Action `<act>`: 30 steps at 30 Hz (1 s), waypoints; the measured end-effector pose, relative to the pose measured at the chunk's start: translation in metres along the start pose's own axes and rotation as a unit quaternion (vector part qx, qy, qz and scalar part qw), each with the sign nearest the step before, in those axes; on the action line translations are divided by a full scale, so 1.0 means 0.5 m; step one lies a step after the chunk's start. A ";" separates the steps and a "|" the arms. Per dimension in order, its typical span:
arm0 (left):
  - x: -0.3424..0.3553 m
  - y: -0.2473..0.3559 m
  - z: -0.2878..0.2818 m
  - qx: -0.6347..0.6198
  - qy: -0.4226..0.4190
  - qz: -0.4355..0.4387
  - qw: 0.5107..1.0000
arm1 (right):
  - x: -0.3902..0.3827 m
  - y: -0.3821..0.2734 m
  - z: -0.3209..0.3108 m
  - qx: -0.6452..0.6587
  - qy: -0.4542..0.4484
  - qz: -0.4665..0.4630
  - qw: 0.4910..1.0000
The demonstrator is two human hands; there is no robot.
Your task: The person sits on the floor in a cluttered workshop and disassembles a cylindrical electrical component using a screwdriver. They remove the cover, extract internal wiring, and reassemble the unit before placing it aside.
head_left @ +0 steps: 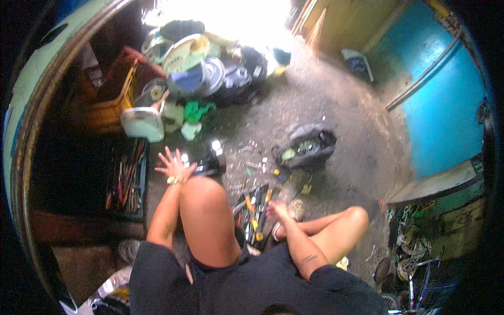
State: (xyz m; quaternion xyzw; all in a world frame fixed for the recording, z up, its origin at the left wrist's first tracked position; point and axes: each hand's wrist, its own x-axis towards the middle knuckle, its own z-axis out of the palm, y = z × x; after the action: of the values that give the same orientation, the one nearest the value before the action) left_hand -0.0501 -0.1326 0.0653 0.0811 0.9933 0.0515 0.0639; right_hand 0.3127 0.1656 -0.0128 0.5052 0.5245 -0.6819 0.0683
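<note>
My left hand [177,167] is stretched out beyond my raised left knee, its fingers spread and nothing in them. Right beside it, a shiny black rounded object [210,165] rests on the floor; its kind is unclear. My right hand [277,211] hangs low between my legs, close to a pile of hand tools [256,209] with black, yellow and orange handles. Blur smears its fingers, so I cannot make out whether they grip anything. A sandal [278,230] shows on my foot next to that hand.
An open dark bag [310,149] with greenish contents stands ahead. Left of me is a tray of long tools [126,181]. Fans and other clutter [202,76] heap up farther off, near a green cloth [197,111]. A blue panel [430,100] and bicycle parts [412,257] line the right.
</note>
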 end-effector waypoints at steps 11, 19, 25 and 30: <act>-0.038 -0.072 0.023 -0.199 0.052 0.058 0.977 | 0.007 -0.057 0.184 0.001 -0.034 -0.076 0.997; -0.101 -0.066 0.065 -0.627 -0.104 0.098 0.766 | -0.088 -0.262 0.303 0.316 -0.173 -0.047 0.932; -0.087 -0.045 0.165 -0.734 -0.144 0.035 0.662 | -0.098 -0.321 0.291 0.051 -0.082 -0.199 0.975; -0.087 -0.050 0.176 -0.740 -0.127 0.005 0.661 | -0.080 -0.329 0.292 0.104 -0.133 -0.179 0.969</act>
State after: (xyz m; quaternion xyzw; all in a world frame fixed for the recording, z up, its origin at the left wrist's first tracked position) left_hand 0.0006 -0.1565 -0.0193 0.0173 0.6095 0.7590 0.2282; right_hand 0.1394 0.1061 0.1150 0.3120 0.5188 -0.7949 -0.0392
